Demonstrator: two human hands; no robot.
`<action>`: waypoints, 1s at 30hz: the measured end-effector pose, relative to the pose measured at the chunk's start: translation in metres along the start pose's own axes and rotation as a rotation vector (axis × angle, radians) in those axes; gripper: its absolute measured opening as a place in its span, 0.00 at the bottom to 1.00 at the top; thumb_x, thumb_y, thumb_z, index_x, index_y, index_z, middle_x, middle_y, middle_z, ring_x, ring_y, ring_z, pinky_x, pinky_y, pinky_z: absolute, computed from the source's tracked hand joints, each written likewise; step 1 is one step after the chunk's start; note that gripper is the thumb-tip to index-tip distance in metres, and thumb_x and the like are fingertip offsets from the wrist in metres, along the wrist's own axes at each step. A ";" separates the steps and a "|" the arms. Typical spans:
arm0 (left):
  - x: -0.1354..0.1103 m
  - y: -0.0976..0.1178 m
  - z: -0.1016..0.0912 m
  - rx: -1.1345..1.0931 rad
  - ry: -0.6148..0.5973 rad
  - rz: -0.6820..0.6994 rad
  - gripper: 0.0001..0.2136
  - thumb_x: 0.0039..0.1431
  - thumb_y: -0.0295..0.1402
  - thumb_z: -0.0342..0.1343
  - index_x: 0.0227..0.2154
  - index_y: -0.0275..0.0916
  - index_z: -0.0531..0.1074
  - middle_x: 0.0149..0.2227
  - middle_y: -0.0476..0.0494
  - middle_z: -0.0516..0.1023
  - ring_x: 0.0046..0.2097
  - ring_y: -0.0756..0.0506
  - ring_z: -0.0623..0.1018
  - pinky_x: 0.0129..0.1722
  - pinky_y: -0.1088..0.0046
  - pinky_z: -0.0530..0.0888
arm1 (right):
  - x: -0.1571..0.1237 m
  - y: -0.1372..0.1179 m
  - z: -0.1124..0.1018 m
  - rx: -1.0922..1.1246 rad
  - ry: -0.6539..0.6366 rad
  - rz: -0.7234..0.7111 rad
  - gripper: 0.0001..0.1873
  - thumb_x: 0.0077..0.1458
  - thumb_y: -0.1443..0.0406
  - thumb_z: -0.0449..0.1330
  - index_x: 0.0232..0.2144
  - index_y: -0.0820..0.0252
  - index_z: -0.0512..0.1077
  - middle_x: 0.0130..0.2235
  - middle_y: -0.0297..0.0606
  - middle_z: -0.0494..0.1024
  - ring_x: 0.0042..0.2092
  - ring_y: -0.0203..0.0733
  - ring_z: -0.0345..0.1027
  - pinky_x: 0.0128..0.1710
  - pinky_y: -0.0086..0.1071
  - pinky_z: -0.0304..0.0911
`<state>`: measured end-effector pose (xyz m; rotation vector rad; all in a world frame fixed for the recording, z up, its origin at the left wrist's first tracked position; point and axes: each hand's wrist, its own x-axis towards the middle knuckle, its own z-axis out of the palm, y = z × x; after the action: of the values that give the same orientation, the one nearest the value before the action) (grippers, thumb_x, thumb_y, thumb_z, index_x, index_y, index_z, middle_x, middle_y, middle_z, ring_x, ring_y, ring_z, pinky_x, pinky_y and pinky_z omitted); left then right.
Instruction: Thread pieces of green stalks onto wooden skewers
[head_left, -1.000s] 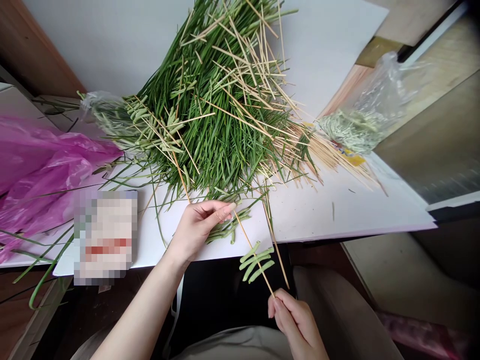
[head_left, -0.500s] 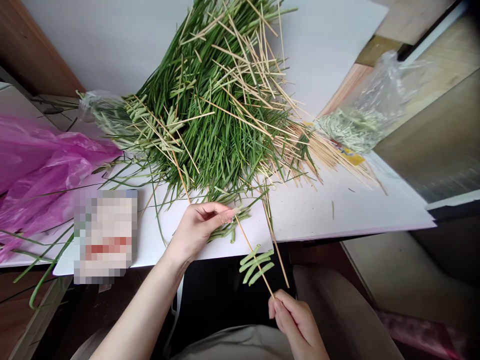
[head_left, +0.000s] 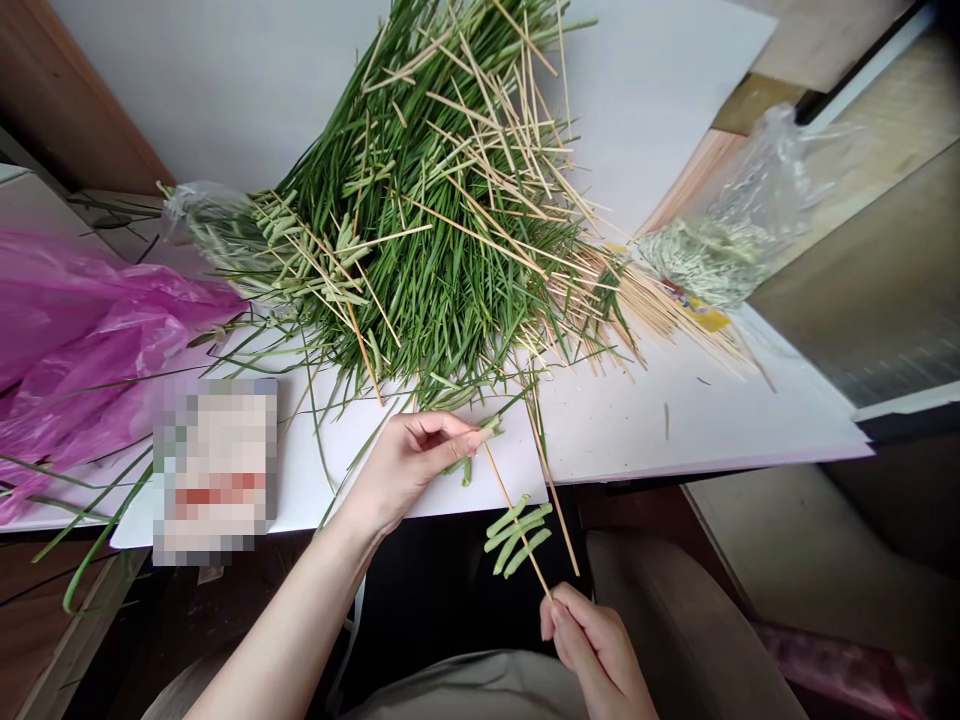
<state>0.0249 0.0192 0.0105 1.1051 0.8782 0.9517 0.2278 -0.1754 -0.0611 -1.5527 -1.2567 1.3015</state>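
Observation:
My right hand (head_left: 589, 635) grips the lower end of a thin bamboo skewer (head_left: 538, 575), its fingers closed round it. Several short green rolls (head_left: 517, 535), perhaps of folded chive leaves, are threaded crosswise on its lower half. At the skewer's upper tip, my left hand (head_left: 420, 465) pinches another short green roll (head_left: 490, 426) between thumb and fingers; whether the tip has pierced it I cannot tell. More green rolls (head_left: 466, 470) lie on the white table (head_left: 622, 430) just behind that hand, partly covered by it.
A big heap of long green chives (head_left: 427, 260) with loose skewers on top fills the table's middle. More skewers (head_left: 660, 310) lie to its right, near a clear plastic bag (head_left: 720, 240). Left are a pink plastic bag (head_left: 112, 320) and a blurred-out item (head_left: 217, 470).
My left hand has shifted slightly right and down with the green roll at the skewer's tip. The threaded rolls have moved a little right with the skewer; my right hand keeps its grip.

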 end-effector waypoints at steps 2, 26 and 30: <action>0.000 0.002 0.001 -0.004 -0.012 -0.003 0.14 0.47 0.43 0.76 0.26 0.37 0.84 0.27 0.48 0.81 0.31 0.49 0.75 0.38 0.71 0.72 | -0.001 0.001 0.000 0.003 0.018 0.009 0.28 0.73 0.45 0.47 0.27 0.56 0.64 0.23 0.24 0.48 0.25 0.35 0.41 0.26 0.33 0.40; -0.009 0.005 0.016 0.245 -0.207 0.046 0.15 0.62 0.45 0.64 0.31 0.37 0.84 0.31 0.45 0.82 0.34 0.45 0.76 0.36 0.70 0.71 | 0.009 -0.013 0.001 0.153 0.066 -0.032 0.26 0.72 0.46 0.51 0.27 0.55 0.64 0.22 0.24 0.50 0.24 0.35 0.41 0.24 0.31 0.39; -0.009 0.005 0.017 0.244 -0.265 0.031 0.16 0.64 0.46 0.62 0.32 0.37 0.83 0.34 0.43 0.84 0.38 0.43 0.79 0.41 0.70 0.74 | 0.011 -0.012 0.002 0.139 0.062 -0.045 0.27 0.73 0.46 0.50 0.27 0.55 0.64 0.22 0.24 0.50 0.24 0.34 0.41 0.24 0.31 0.39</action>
<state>0.0367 0.0065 0.0201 1.4218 0.7734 0.7141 0.2230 -0.1617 -0.0532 -1.4482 -1.1315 1.2745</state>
